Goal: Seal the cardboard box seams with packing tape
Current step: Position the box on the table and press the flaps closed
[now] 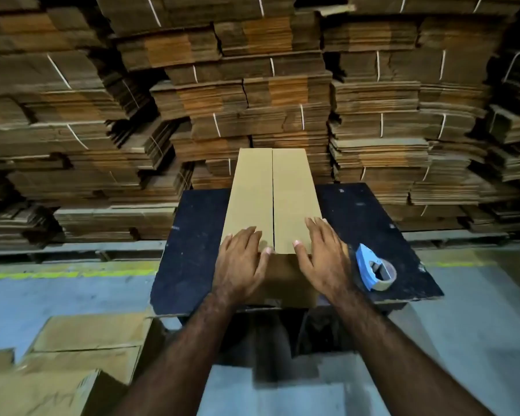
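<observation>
Both hands lie flat and spread on the near end of the cardboard box; my left hand presses the left flap with its thumb close to the centre seam, and my right hand presses the right flap, thumb likewise turned in toward the gap; neither holds anything. Working left to right: on the floor at lower left I see flattened cardboard sheets; then the dark table carrying the long, narrow box, which runs away from me with its far end past the table's back edge; the two flaps meet along the seam, which looks bare of tape for its whole length; just beside my right hand sits the tape dispenser, blue-handled with a brown roll, untouched on the table; behind everything rise stacks of bundled flat cartons.

As I judge it, the step in hand is closing and squaring the flaps before taping. To do it well I would keep the flaps pushed together so the gap stays narrow and even; hold down with the left while the right reaches for the dispenser; start the tape on the near face below the edge, then draw it straight along the seam, centred, pressing as I go; a flap springing up would wrinkle the strip.
</observation>
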{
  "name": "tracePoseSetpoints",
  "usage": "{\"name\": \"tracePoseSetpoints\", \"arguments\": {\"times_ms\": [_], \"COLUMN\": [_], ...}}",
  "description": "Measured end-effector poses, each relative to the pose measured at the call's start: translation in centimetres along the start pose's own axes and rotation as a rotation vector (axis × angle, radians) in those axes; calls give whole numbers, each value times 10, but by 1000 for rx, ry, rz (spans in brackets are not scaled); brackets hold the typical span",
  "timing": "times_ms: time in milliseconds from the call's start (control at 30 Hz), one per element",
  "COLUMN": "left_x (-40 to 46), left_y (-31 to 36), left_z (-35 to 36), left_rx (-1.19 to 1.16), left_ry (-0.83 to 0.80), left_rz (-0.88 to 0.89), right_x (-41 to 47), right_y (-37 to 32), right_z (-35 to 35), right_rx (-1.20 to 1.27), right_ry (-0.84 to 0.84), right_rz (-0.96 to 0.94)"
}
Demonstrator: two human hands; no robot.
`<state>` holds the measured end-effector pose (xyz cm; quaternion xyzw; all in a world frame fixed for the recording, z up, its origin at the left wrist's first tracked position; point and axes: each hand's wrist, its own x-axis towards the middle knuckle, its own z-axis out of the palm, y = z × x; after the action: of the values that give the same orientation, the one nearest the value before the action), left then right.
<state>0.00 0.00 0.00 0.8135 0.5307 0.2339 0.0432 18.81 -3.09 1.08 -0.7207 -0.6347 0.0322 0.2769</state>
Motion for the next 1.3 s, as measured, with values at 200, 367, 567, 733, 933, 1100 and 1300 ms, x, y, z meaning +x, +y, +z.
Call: {"name": "tracePoseSetpoints", "arguments": {"times_ms": [200,367,567,733,933,1100,1300], "left_x": [14,35,92,140,201,221,225], "left_y": [-4,-19,-52,-82,-105,-118,-123], "left_z": [11,12,23,36,55,73,80], "left_rx": [139,172,195,153,40,-98,-131], "left_ry": [-54,-187,-306,-320,-307,-211,-164], "left_rz": [-12,-92,-94,-59,-11,-7,11], "right_x": [19,51,105,148,197,210,211], "right_y": [18,23,31,30,31,28,28], "right_z": [13,27,51,67,83,93,93], "right_rx": [-42,-84,-142,-188,-208,-266,-274], "right_ry": [-114,-223,-301,-275,-257,-205,-133], "right_rz": [34,56,91,126,199,218,413]}}
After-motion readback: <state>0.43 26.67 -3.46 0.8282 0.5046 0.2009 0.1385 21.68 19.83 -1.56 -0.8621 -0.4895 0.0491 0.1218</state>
